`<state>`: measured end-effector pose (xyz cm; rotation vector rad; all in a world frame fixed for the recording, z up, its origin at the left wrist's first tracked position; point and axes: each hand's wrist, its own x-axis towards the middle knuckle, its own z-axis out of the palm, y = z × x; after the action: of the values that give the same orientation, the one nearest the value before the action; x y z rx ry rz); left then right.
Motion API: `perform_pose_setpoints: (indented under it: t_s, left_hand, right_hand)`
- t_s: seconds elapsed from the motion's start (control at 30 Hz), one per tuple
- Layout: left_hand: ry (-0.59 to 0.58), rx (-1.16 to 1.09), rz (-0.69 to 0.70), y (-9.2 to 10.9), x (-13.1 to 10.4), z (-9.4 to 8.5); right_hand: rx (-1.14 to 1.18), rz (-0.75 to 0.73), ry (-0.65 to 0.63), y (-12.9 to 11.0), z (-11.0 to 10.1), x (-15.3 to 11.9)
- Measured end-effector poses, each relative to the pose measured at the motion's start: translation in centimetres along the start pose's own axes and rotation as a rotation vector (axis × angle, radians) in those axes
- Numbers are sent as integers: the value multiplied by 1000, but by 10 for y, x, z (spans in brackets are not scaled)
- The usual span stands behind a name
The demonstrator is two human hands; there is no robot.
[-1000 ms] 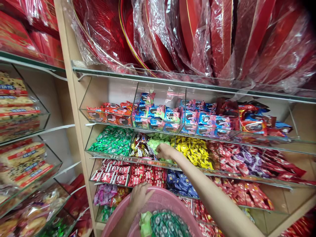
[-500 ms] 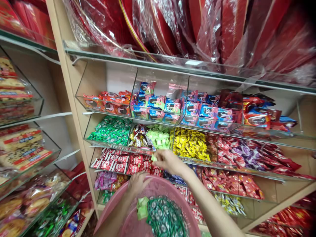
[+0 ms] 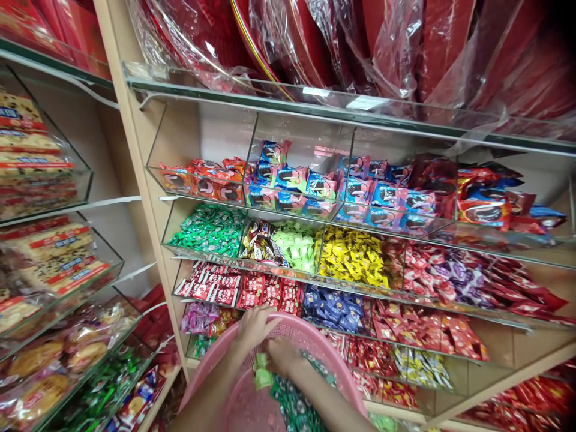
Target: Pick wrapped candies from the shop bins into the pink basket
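Observation:
My left hand [image 3: 255, 327] is closed over the far rim of a pink plastic basket [image 3: 348, 366], thumb to the right. My right hand [image 3: 284, 355] is down inside the basket, its fingers curled together. What they hold, if anything, is hidden. Right beside these fingertips lie light green wrapped candies [image 3: 262, 373]. Below my right wrist, dark green wrapped candies [image 3: 292, 399] cover part of the basket's bottom, partly hidden by the forearm. More light green candies [image 3: 297, 246] fill a clear shelf bin ahead.
Clear bins around it hold bright green [image 3: 209, 231], yellow [image 3: 353, 255] and blue candies [image 3: 335, 309]. Snack packs [image 3: 288, 180] stand one tier higher. A glass shelf edge [image 3: 315, 105] runs above, under plastic-wrapped red goods. A wooden upright [image 3: 130, 138] separates the left-hand shelves of packaged biscuits [image 3: 58, 252].
My right hand has come down from the front of the light green candy bin, with a light green candy in its fingers then, into the basket. My left hand stays on the rim.

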<state>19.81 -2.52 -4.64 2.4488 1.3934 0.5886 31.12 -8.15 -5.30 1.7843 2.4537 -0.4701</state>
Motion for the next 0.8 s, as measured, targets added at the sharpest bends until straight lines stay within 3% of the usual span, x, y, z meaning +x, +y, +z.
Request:
perform_pose_setpoints:
  t_s: [0.1, 0.43, 0.8]
  left_hand:
    - [-7, 10, -1, 1, 0, 0]
    - [-15, 42, 17, -2, 2, 1]
    - [3, 57, 42, -1, 3, 2]
  right_hand:
    - [-50, -13, -36, 1, 5, -1]
    - [88, 4, 118, 6, 22, -1]
    - [349, 67, 229, 11, 3, -21]
